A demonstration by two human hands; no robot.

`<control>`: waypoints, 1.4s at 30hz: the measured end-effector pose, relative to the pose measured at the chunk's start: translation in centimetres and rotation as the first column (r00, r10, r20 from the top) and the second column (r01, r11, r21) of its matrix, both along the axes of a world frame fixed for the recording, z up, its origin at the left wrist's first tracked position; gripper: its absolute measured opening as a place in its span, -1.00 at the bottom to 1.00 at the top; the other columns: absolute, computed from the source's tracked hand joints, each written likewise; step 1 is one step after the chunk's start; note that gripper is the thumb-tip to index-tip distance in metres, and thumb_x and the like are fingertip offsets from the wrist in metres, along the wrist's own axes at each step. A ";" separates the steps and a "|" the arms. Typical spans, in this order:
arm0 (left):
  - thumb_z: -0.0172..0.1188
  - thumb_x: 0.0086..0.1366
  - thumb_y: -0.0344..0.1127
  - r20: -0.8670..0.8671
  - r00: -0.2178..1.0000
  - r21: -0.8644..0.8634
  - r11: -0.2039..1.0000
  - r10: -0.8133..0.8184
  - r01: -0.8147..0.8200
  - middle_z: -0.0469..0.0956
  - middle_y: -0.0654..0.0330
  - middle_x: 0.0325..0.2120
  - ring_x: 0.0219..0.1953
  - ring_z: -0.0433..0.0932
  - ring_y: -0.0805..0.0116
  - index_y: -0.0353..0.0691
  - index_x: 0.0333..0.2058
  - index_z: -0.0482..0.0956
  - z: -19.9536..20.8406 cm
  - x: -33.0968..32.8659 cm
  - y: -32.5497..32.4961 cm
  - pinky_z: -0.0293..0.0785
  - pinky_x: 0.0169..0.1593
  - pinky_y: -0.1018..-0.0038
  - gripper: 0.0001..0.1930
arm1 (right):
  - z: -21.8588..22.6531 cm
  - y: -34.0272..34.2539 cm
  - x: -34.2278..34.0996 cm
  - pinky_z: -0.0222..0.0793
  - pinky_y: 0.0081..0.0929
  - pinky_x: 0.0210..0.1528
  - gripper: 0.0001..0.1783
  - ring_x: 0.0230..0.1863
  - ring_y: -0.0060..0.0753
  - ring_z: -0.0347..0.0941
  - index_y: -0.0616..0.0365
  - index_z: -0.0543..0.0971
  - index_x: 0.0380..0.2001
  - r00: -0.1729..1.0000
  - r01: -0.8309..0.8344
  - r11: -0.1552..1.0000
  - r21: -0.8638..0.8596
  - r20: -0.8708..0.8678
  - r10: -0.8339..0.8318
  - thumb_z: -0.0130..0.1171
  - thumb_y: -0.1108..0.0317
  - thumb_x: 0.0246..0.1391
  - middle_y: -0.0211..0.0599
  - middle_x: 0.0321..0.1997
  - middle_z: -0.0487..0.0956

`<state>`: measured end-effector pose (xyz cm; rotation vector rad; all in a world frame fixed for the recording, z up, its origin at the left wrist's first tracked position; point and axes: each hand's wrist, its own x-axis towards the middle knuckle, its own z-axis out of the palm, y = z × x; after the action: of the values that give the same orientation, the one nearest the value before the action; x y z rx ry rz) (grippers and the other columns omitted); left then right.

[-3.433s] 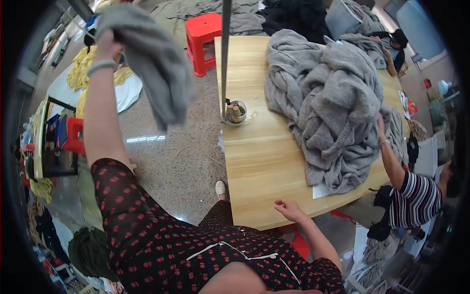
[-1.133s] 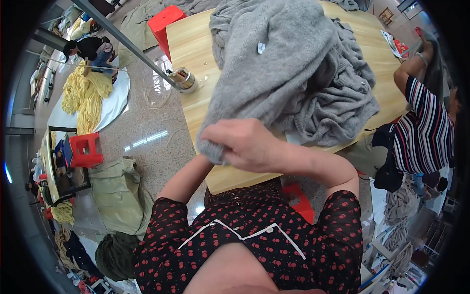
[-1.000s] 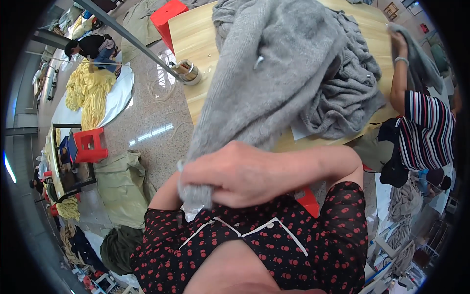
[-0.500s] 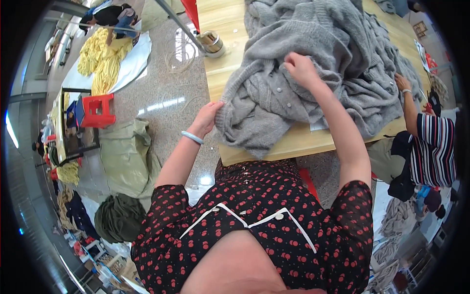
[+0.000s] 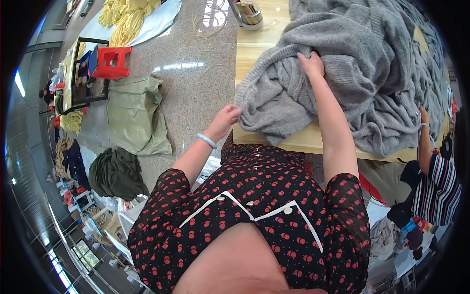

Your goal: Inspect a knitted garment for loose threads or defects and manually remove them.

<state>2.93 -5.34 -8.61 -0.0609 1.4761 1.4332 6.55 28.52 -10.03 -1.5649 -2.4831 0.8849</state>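
A soft grey knit sweater (image 5: 281, 108) lies bunched at the near left corner of a pale wooden table (image 5: 249, 54). My left hand (image 5: 226, 120), with a pale bangle on its wrist, pinches the sweater's left edge just past the table's edge. Farther in, my right hand (image 5: 312, 64) grips the cloth by a ribbed band, its fingertips partly sunk in the folds. More grey knitwear (image 5: 352, 39) is heaped beyond and to the right. Where one piece ends and another begins is hard to make out.
A metal tin (image 5: 250, 13) stands at the table's far left. At the right, a co-worker's hand (image 5: 424, 115) touches the same heap. A red stool (image 5: 113, 63), an olive sack (image 5: 137, 117) and a dark green cloth pile (image 5: 117, 174) are on the floor to my left.
My right hand has come down onto the ribbed band and grips it. The buttons seen on the sweater's near part no longer show. The whole view has shifted, moving the table rightward.
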 end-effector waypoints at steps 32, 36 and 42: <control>0.13 0.11 -0.32 -0.581 0.583 -0.025 0.729 -0.568 0.684 0.47 0.30 -0.57 -0.48 0.37 0.61 -0.31 -0.36 0.50 9.7 -3.0 13.9 0.31 -0.39 0.64 -0.82 | 11.2 -7.8 8.6 0.32 -0.43 -0.30 -0.66 -0.39 -0.23 0.46 0.06 0.48 -0.21 0.710 -0.655 0.747 -0.115 -0.433 0.556 0.15 0.29 -0.15 -0.12 -0.40 0.52; 0.13 0.13 -0.32 -0.559 0.615 -0.079 0.775 -0.555 0.627 0.44 0.35 -0.57 -0.52 0.34 0.65 -0.29 -0.28 0.51 9.6 -3.3 10.7 0.30 -0.44 0.66 -0.79 | 11.1 -6.8 7.6 0.31 -0.29 -0.35 -0.74 -0.41 0.00 0.43 0.09 0.51 -0.34 0.782 -0.567 0.819 -0.087 -0.368 0.502 0.11 0.26 -0.16 -0.02 -0.50 0.50; 0.20 0.05 -0.30 -0.641 0.612 -0.125 0.849 -0.464 0.513 0.45 0.28 -0.57 -0.52 0.40 0.55 -0.31 -0.28 0.51 9.9 -2.1 10.0 0.34 -0.43 0.58 -0.73 | 13.5 -6.5 5.2 0.29 -0.17 -0.41 -0.79 -0.43 0.05 0.41 0.10 0.49 -0.39 0.779 -0.594 0.804 -0.017 -0.262 0.570 0.08 0.28 -0.16 -0.01 -0.55 0.48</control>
<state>0.81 4.68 1.32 0.9294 1.8000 1.0695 11.75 22.07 3.43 -0.6095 -2.7935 1.1976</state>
